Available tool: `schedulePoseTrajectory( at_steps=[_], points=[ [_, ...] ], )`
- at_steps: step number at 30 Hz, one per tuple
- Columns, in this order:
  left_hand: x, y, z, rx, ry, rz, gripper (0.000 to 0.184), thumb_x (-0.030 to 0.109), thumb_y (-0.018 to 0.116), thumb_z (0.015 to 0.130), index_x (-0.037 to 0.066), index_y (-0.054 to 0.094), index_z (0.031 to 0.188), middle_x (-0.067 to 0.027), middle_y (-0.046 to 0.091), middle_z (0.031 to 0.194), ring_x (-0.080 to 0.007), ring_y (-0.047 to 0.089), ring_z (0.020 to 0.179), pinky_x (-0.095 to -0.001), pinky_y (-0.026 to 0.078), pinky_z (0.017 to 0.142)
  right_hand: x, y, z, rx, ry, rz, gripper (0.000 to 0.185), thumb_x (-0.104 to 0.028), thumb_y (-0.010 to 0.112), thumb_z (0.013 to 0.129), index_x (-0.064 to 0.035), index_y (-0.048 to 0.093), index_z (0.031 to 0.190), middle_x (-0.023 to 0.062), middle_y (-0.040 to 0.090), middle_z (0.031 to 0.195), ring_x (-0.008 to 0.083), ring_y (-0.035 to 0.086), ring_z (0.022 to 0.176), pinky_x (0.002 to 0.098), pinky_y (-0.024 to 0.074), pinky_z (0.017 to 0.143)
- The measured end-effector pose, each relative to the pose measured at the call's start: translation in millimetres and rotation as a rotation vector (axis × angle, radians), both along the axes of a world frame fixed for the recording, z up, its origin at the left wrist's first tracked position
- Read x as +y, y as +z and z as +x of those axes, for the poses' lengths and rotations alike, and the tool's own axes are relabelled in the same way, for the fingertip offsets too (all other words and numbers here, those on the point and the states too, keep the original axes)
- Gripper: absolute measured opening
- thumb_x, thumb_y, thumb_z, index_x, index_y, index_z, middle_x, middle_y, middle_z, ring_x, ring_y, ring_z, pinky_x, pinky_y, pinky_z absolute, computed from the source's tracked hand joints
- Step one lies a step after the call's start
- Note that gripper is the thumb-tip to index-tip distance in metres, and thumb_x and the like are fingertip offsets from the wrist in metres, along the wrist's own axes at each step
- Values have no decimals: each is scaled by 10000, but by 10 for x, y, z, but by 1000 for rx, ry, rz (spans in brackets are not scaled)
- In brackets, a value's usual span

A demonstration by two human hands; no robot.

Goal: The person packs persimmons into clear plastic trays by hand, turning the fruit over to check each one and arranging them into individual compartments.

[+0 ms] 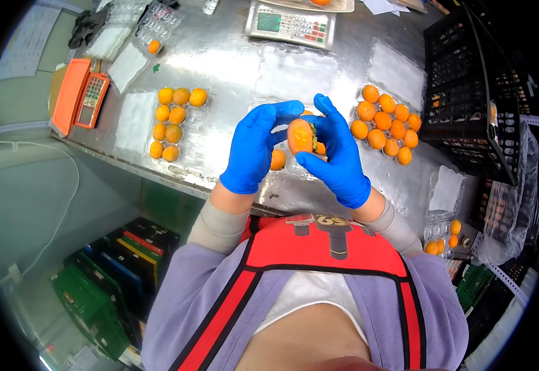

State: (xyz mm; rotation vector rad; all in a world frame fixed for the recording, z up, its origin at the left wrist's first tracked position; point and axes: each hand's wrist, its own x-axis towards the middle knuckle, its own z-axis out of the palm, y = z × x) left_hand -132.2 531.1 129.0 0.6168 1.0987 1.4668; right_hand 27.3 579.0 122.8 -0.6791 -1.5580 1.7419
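Note:
Both of my hands wear blue gloves and are raised over the table's near edge. An orange citrus fruit (300,136), with yellowish-green bits on its right side, is between them. My right hand (340,157) grips it, thumb below and fingers behind, its index finger sticking up. My left hand (251,147) is curved around the fruit's left side with fingers apart; the thumb tip is close to the skin, and contact is hard to judge. Under the hands, a loose-looking orange fruit (277,159) and part of a clear tray show; the rest is hidden.
Clear trays of orange fruit stand left (174,115) and right (381,120). At the back is a white scale (290,26); an orange scale (91,102) is at the left. A black crate (461,93) borders the right side. Green crates (87,306) stand below left.

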Motion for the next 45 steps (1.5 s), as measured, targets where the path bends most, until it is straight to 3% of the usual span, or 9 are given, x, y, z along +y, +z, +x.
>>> schedulePoseTrajectory(
  at_steps=[11, 13, 17, 20, 22, 26, 30, 35, 45],
  points=[
    [-48, -17, -8, 27, -54, 115, 444, 296, 596, 864, 24, 522, 1207, -104, 536, 1244, -208, 517, 1136, -357, 426, 955, -2, -46, -11, 52, -40, 79, 793, -78, 684, 772, -63, 238, 1428, 107, 484, 1244, 213, 488, 1164, 360, 353, 1014],
    [-64, 31, 33, 117, -138, 122, 461, 190, 650, 816, 14, 514, 1220, -115, 535, 1242, -202, 520, 1132, -330, 439, 943, 14, -81, 22, 0, 13, 120, 837, -26, 692, 745, -34, 207, 1427, 92, 283, 1450, 217, 407, 1248, 356, 351, 1034],
    [-21, -3, 44, 132, -102, 137, 422, 30, 640, 786, 41, 542, 1197, -86, 578, 1172, -161, 574, 1035, -288, 501, 823, 0, -109, 13, -32, -9, 160, 832, -21, 689, 748, -34, 208, 1428, 90, 276, 1455, 214, 404, 1249, 354, 340, 1042],
    [-8, -81, 78, 202, -66, 153, 357, 73, 605, 829, 40, 550, 1180, -82, 586, 1154, -162, 576, 1033, -280, 496, 817, -12, -137, 2, -43, -42, 145, 823, -22, 685, 752, -34, 213, 1427, 95, 316, 1429, 211, 411, 1242, 351, 337, 1043],
    [13, -79, 42, 151, -61, 72, 338, 103, 580, 855, 39, 548, 1185, -78, 589, 1150, -163, 578, 1025, -278, 490, 824, -40, -137, -7, -40, -53, 168, 778, -72, 684, 767, -48, 262, 1420, 106, 466, 1273, 218, 471, 1186, 351, 360, 1013],
    [-8, 32, 21, 52, -74, -62, 329, 170, 482, 908, 23, 533, 1198, -91, 574, 1173, -183, 559, 1046, -310, 473, 862, -25, -119, -17, 12, -30, 97, 769, -62, 670, 779, -50, 250, 1423, 104, 468, 1266, 215, 464, 1188, 356, 356, 1017],
    [-50, 5, -2, -30, -95, -26, 390, 176, 557, 872, 45, 512, 1237, -86, 544, 1224, -190, 557, 1049, -309, 472, 864, 29, -90, 7, 106, 7, -90, 739, -50, 642, 797, -68, 251, 1424, 111, 468, 1257, 225, 461, 1185, 359, 351, 1021],
    [-68, -117, -1, 712, -115, 307, 610, 115, 765, 689, 95, 526, 1250, -89, 550, 1180, -226, 556, 1058, -320, 470, 878, 91, -149, 55, 162, 87, -341, 717, -62, 623, 805, -75, 260, 1423, 127, 466, 1257, 237, 460, 1183, 361, 354, 1016],
    [-50, -160, 31, 873, -97, 365, 581, 152, 771, 680, 91, 548, 1214, -99, 591, 1100, -247, 583, 998, -326, 491, 832, 116, -266, 57, 185, 89, -400, 609, -166, 542, 849, -59, 308, 1401, 137, 481, 1249, 232, 464, 1176, 334, 349, 1006]
  ],
)
